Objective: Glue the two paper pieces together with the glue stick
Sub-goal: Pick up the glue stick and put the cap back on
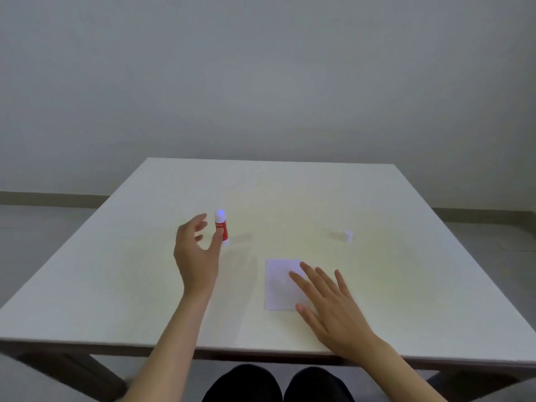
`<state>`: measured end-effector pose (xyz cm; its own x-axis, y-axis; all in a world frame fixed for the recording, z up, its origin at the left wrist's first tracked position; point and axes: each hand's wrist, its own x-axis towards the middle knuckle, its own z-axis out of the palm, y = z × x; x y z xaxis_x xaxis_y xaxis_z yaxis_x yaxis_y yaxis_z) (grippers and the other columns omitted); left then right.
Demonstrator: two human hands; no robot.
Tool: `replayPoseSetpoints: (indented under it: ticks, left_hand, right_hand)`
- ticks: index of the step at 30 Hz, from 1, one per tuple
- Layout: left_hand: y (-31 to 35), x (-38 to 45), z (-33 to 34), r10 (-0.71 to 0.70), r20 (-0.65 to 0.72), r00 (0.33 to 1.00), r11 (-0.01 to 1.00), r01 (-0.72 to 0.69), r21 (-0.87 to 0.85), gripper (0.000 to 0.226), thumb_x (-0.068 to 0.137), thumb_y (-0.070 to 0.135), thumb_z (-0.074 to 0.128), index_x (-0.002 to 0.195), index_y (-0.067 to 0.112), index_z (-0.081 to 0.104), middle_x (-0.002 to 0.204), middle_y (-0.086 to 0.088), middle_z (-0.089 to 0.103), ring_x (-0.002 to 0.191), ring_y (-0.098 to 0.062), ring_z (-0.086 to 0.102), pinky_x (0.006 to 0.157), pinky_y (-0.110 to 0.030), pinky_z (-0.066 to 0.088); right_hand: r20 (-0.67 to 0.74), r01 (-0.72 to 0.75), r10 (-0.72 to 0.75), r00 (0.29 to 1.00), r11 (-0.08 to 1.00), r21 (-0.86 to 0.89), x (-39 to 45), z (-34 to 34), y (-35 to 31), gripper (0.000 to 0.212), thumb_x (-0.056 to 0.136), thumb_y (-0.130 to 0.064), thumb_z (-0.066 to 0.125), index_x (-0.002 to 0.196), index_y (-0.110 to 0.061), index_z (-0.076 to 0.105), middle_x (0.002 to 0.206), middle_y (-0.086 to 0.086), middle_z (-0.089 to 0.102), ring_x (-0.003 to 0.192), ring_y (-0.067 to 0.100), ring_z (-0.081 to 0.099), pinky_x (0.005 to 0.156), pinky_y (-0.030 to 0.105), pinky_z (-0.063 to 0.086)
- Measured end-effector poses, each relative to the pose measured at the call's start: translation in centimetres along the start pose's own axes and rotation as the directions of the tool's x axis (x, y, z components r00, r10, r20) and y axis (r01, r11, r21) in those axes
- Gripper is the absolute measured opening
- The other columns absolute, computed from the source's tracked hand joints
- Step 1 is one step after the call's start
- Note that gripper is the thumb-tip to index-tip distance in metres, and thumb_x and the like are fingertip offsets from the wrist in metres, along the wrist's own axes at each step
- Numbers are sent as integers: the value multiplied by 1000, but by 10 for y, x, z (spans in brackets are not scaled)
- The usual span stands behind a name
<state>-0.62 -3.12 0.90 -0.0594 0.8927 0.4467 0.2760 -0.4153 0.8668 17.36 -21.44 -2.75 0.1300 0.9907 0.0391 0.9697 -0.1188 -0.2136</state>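
left hand (195, 250) fingers spread in an open curl, thumb just beside the upright glue stick (221, 226), not yet gripping. right hand (327, 303) lies flat, fingers spread, on the white paper (280, 285) near the table (116, 271) front. the stick looks light, rigid and tippable; grasp its red barrel mid-height. a small white cap (347, 235) sits well apart.
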Motion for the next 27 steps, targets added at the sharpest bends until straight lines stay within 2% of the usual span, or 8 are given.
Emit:
replayPoseSetpoints:
  ticks: [4,7,13,17,19,21,24,27]
  left_hand:
    - [-14,25,8,-265,129,956,962,253,105,64,80,22,73,136,7,47,136,-6,55,123,-21,53,98,-30,40]
    - [-17,31,20,-245,206,947,965,218,146,20,81,24,68,89,6,65,96,-7,73,98,-18,63,74,-27,40]
    - [-12,33,26,-244,221,944,962,208,176,30,81,25,63,56,8,62,49,6,63,47,-5,44,52,-24,33]
    - [13,31,19,-209,528,823,927,338,-160,15,80,23,71,69,14,76,74,9,76,77,-3,67,77,-22,47]
    - [29,26,16,-109,690,715,844,433,-315,9,77,21,75,82,15,78,93,-1,77,97,-16,71,90,-27,51]
    - [43,19,16,-7,784,620,819,454,-352,23,72,28,76,90,13,76,98,-8,76,98,-23,71,88,-27,53]
    - [56,11,17,46,828,558,819,454,-351,24,73,29,72,92,14,75,93,-7,76,93,-21,72,81,-22,53]
    - [61,11,13,50,835,547,799,480,-363,24,76,29,69,93,13,73,92,-8,76,89,-23,72,78,-23,54]
  right_hand:
    - [-4,-18,18,1000,1000,2,2,1,1,61,88,-62,-1,147,-44,-6,160,-13,-6,149,15,2,118,38,-9]
    - [-7,-23,23,1000,1000,0,2,1,1,62,88,-63,-1,147,-43,-6,160,-11,-3,148,14,4,118,38,-9]
    - [-33,-4,4,999,1000,19,0,-1,1,62,90,-61,3,148,-40,-3,161,-8,-5,148,13,1,119,38,-10]
    - [-149,75,-51,988,984,160,2,-15,-13,58,94,-57,17,148,-38,5,160,-10,0,146,2,6,121,33,-1]
    - [-211,53,61,976,868,494,14,-31,-26,53,94,-51,29,144,-41,17,154,-15,27,135,-2,33,116,29,24]
    - [-68,1,99,993,558,830,29,-47,-33,49,96,-43,36,144,-39,26,133,-14,54,106,4,61,99,29,44]
    - [163,-122,-182,970,216,969,43,-65,-29,47,97,-35,43,142,-26,36,119,8,64,93,26,67,84,34,52]
    - [227,-192,-294,929,142,971,47,-72,-17,43,95,-28,44,135,-11,46,117,14,64,94,29,64,83,35,51]
